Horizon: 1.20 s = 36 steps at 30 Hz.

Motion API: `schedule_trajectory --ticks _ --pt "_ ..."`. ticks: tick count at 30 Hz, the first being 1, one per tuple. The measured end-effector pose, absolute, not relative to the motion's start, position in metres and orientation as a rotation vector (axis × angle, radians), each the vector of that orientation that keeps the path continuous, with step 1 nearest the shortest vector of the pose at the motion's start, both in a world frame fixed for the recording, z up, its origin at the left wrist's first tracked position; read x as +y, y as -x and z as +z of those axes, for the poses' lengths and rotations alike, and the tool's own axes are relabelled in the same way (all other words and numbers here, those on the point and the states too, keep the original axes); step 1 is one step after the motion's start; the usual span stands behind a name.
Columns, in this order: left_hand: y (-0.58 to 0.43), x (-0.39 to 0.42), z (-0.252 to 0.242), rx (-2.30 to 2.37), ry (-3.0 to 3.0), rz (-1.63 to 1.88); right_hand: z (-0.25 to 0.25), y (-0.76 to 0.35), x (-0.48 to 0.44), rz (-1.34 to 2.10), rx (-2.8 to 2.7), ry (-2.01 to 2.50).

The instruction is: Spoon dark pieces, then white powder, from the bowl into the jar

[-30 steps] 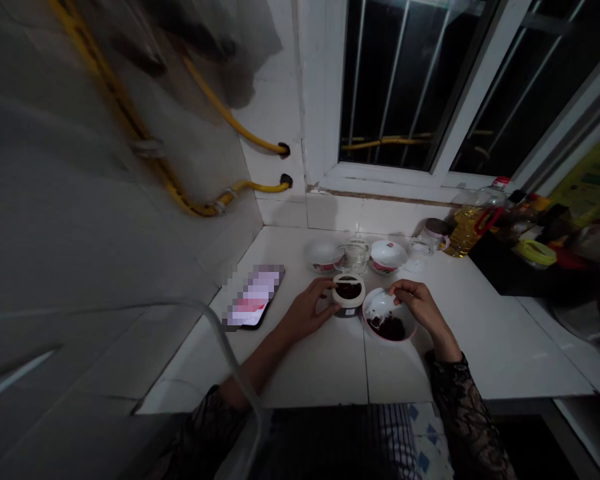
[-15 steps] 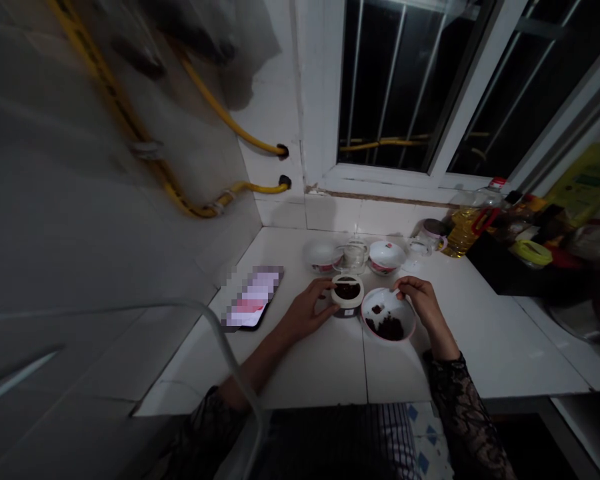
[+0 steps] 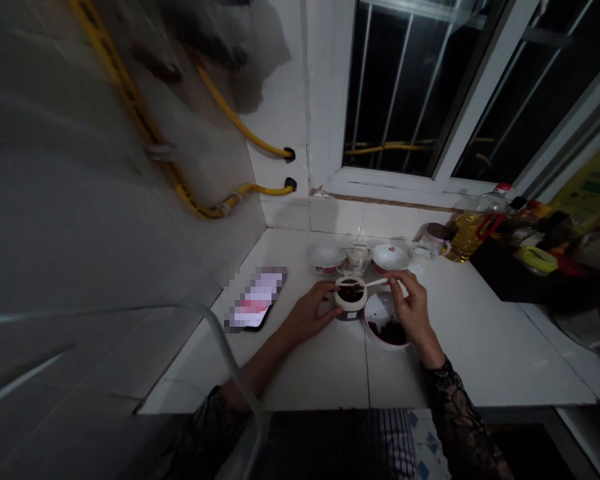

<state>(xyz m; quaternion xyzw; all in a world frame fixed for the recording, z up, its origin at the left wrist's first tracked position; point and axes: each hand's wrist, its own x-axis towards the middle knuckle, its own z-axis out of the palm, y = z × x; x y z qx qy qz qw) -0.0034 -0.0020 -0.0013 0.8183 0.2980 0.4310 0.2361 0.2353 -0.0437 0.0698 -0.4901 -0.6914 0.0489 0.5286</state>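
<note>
A: Step in hand?

B: Spoon work at the jar. The right hand [image 3: 411, 308] pinches a white spoon [image 3: 375, 283] by the handle end, thumb and fingers closed on it. The spoon lies near level, with its working end over the mouth of the jar [image 3: 351, 298]. I cannot tell whether it touches the dark contents.

A: Other hand?

B: The left hand [image 3: 307, 313] is wrapped round the jar's left side, fingers curled on the wall, steadying it on the counter [image 3: 320, 367]. The jar is upright and open, with no lid in sight.

A: And the bowl?

B: A white bowl [image 3: 377, 308] sits just right of the jar; it's too dim to say whether the two touch. A dark clump like the jar's contents lies on the near side of its floor, and the far side is bare. The right wrist hangs above it.

A: Surroundings?

B: A lit phone [image 3: 258, 307] lies flat to the left, apart from the left hand. Behind the jar are two small bowls [image 3: 325, 257] with a glass cup [image 3: 356, 257] between them. An oil bottle [image 3: 467, 227] stands at far right, under the window.

A: What does a next move call for?

B: My judgement only: any spoonful has a short path, over the jar's rim and the bowl's. That means a level spoon and enough lift to clear both rims. The left hand needs a firm grip so the jar doesn't tip under the spoon. The light is poor, so a spoonful is hard to size by eye.
</note>
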Motion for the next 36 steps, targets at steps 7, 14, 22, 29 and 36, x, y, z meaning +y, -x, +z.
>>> schedule_trajectory --ticks 7,14,22,29,36 --pt "0.004 -0.002 0.000 0.811 -2.234 1.183 0.071 -0.239 -0.051 -0.215 -1.832 1.032" --pt "0.004 -0.002 0.000 0.822 -2.250 1.193 0.061 -0.275 -0.050 -0.133 -1.770 1.210" --pt "0.004 -0.002 -0.001 0.790 -2.269 1.240 0.057 -0.265 -0.048 0.059 -2.053 1.259" --pt "0.005 -0.004 0.001 0.799 -2.286 1.245 0.058 -0.263 -0.052 0.461 -1.925 1.358" --pt "0.005 -0.005 0.003 0.786 -2.296 1.249 0.058 -0.270 -0.047 0.672 -1.669 1.436"
